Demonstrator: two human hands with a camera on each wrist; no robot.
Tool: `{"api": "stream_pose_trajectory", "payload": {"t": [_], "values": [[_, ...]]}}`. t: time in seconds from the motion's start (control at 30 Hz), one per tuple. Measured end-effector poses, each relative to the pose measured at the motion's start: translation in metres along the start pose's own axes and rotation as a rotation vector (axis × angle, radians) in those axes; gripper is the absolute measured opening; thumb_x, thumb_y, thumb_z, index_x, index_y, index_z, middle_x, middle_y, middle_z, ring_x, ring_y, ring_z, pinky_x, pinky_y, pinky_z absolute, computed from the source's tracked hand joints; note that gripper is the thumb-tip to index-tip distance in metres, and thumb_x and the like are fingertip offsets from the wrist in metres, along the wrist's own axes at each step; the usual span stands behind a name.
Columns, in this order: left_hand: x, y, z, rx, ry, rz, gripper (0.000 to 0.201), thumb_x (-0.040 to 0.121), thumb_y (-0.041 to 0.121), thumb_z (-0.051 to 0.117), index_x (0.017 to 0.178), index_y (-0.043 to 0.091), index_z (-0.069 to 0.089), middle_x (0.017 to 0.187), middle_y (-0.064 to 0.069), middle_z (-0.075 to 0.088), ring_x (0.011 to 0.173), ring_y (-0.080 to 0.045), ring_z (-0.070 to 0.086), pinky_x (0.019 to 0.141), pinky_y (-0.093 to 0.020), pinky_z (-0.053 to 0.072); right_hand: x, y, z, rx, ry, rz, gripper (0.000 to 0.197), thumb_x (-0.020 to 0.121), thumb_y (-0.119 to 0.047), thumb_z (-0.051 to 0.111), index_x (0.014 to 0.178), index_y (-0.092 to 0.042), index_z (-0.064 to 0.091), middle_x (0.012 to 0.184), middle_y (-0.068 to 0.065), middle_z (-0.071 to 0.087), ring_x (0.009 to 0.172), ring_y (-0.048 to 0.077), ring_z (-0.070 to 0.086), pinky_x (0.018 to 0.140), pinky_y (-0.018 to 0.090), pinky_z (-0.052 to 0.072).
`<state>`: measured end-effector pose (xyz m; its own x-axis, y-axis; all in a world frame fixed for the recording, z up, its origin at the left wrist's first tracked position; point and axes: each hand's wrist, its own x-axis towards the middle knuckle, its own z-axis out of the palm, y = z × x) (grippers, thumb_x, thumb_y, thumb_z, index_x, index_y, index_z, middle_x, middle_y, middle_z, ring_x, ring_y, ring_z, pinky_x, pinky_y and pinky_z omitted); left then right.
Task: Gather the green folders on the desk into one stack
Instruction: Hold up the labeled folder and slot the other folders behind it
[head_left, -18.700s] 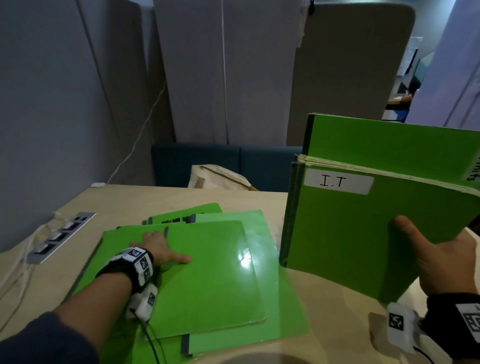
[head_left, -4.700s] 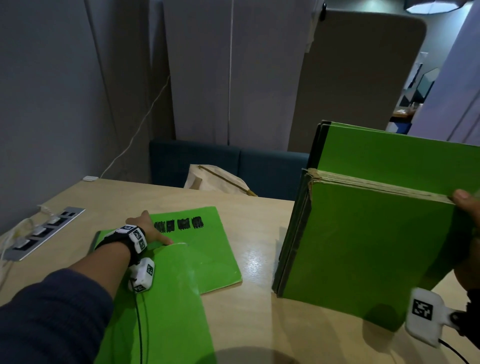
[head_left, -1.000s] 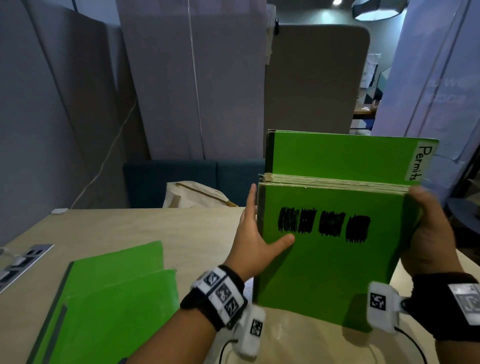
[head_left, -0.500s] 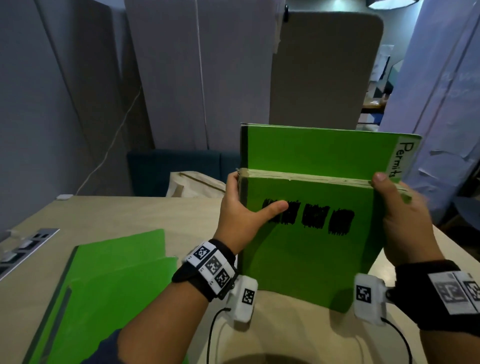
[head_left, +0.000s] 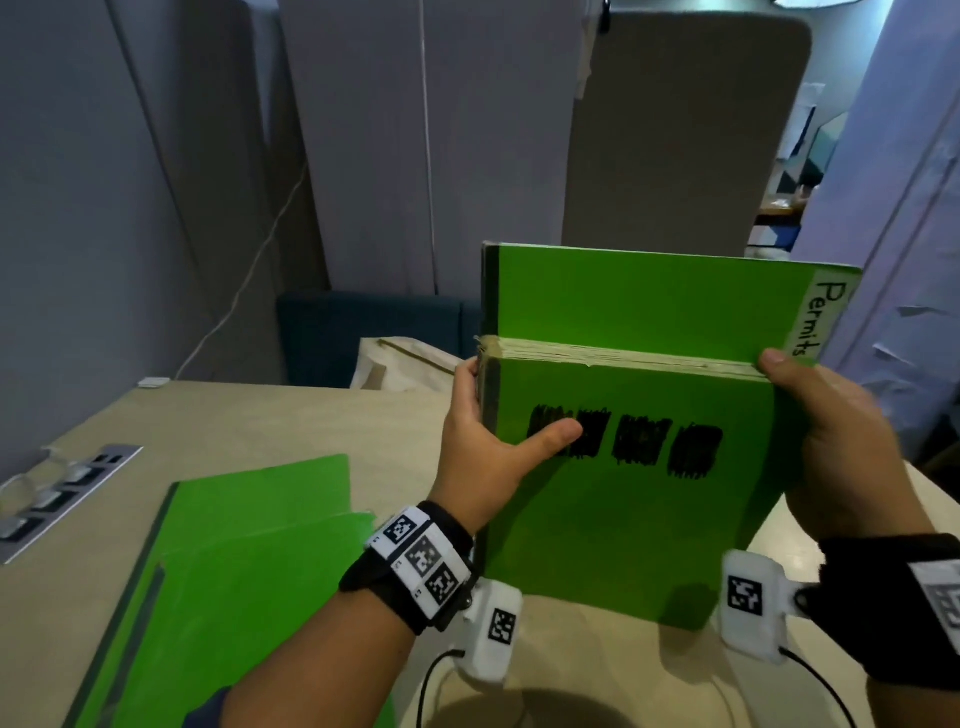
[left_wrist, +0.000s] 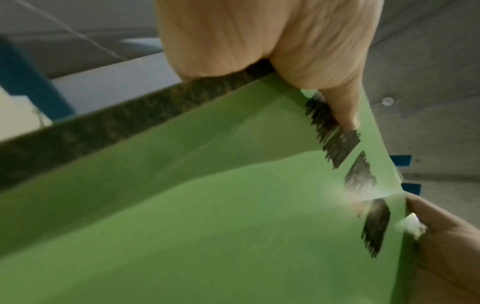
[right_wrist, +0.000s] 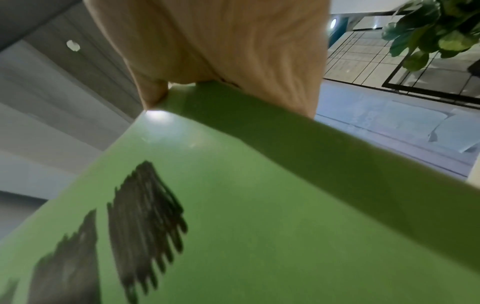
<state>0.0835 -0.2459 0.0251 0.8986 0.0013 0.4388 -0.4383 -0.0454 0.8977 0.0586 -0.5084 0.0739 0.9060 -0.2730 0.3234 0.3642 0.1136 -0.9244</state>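
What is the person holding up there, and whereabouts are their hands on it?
A stack of green folders, stood on edge on the desk. The left hand grips its left edge and the right hand its right edge, thumbs on the front cover.

The upright bundle of green card folders (head_left: 623, 509) stands on edge on the pale wooden desk (head_left: 270, 421), blocking the middle right; the left hand (head_left: 483, 457) and right hand (head_left: 852, 447) clamp its two sides. Two flat green folders (head_left: 228, 566) cover the near left of the desk. Between them and the bundle runs a bare strip of desktop, crossed by the left forearm. A grey power strip with white plugs (head_left: 57, 493) lines the far left edge. Bare desktop lies behind the flat folders, up to the grey partition panels (head_left: 363, 156).
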Motion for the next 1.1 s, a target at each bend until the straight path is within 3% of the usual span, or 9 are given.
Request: {"api": "stream_pose_trajectory", "payload": {"t": [0.17,0.33,0.43,0.57,0.67,0.77,0.87,1.0,1.1], "values": [[-0.001,-0.005,-0.011,0.048,-0.085,-0.013,0.081,0.071,0.025,0.092,0.122,0.055,0.038,0.123,0.025,0.063,0.115,0.013,0.058,0.093,-0.010,0.047,0.002,0.003,0.009,-0.074,0.103,-0.091,0.038,0.100,-0.016,0.059,0.066,-0.026,0.074,0.068,-0.012,0.072,0.066,0.005,0.069,0.060,0.022,0.057],[0.009,-0.014,-0.075,0.567,-0.467,-0.090,0.090,0.069,0.060,0.085,0.144,0.041,0.038,0.143,0.017,0.049,0.129,-0.004,0.049,0.108,-0.034,0.046,0.000,0.006,0.010,-0.075,0.164,-0.136,0.022,0.096,-0.023,0.064,0.075,-0.018,0.062,0.068,-0.008,0.071,0.064,0.008,0.068,0.054,0.020,0.056],[0.011,-0.033,-0.155,0.879,-0.435,-0.350,0.094,0.063,0.084,0.067,0.139,0.033,0.047,0.141,0.005,0.051,0.128,-0.013,0.051,0.103,-0.031,0.044,-0.001,0.005,0.010,-0.073,0.155,-0.127,0.022,0.097,-0.024,0.063,0.076,-0.018,0.062,0.067,-0.010,0.069,0.063,0.007,0.067,0.055,0.021,0.054],[-0.012,-0.069,-0.258,1.214,-0.349,-0.835,0.148,0.032,0.105,0.051,0.154,0.023,0.031,0.159,-0.015,0.037,0.139,-0.032,0.046,0.112,-0.047,0.043,-0.006,0.000,0.015,-0.093,0.150,-0.143,0.024,0.103,-0.020,0.054,0.080,-0.021,0.058,0.058,-0.021,0.066,0.056,-0.007,0.063,0.051,0.014,0.050],[-0.049,-0.076,-0.293,1.370,-0.353,-1.053,0.155,0.030,0.102,0.060,0.157,0.024,0.021,0.157,-0.016,0.038,0.134,-0.036,0.050,0.107,-0.051,0.048,-0.005,0.000,0.021,-0.070,0.125,-0.133,0.021,0.098,-0.031,0.059,0.077,-0.030,0.062,0.067,-0.022,0.069,0.066,-0.006,0.066,0.067,0.024,0.055],[-0.070,-0.082,-0.302,1.382,-0.365,-1.063,0.162,0.015,0.101,0.062,0.153,0.028,0.018,0.149,-0.016,0.043,0.123,-0.037,0.057,0.099,-0.049,0.054,0.014,0.018,0.009,-0.019,0.121,-0.097,0.017,0.084,-0.048,0.069,0.085,-0.031,0.071,0.097,-0.004,0.074,0.096,0.022,0.072,0.087,0.050,0.055],[-0.071,-0.093,-0.312,1.271,-0.261,-1.073,0.175,0.003,0.092,0.070,0.155,0.023,0.017,0.149,-0.015,0.048,0.124,-0.036,0.058,0.099,-0.050,0.054,0.044,0.052,-0.028,-0.019,0.186,0.016,0.068,0.081,-0.059,0.077,0.122,-0.007,0.064,0.126,0.029,0.066,0.112,0.049,0.066,0.090,0.074,0.051],[-0.068,-0.089,-0.311,1.109,-0.120,-1.071,0.166,0.030,0.062,0.096,0.160,0.013,0.005,0.158,-0.016,0.041,0.136,-0.037,0.049,0.107,-0.050,0.047,0.072,0.085,-0.063,-0.074,0.229,0.040,0.075,0.084,-0.062,0.074,0.128,-0.003,0.060,0.122,0.032,0.065,0.101,0.046,0.070,0.071,0.053,0.061],[-0.067,-0.082,-0.314,0.988,-0.079,-1.018,0.121,0.051,0.039,0.100,0.147,0.002,0.035,0.143,-0.017,0.056,0.117,-0.031,0.061,0.094,-0.041,0.053,0.050,0.063,-0.037,-0.034,0.214,0.036,0.067,0.084,-0.060,0.074,0.120,-0.005,0.064,0.124,0.025,0.068,0.112,0.046,0.067,0.083,0.063,0.057]]}}
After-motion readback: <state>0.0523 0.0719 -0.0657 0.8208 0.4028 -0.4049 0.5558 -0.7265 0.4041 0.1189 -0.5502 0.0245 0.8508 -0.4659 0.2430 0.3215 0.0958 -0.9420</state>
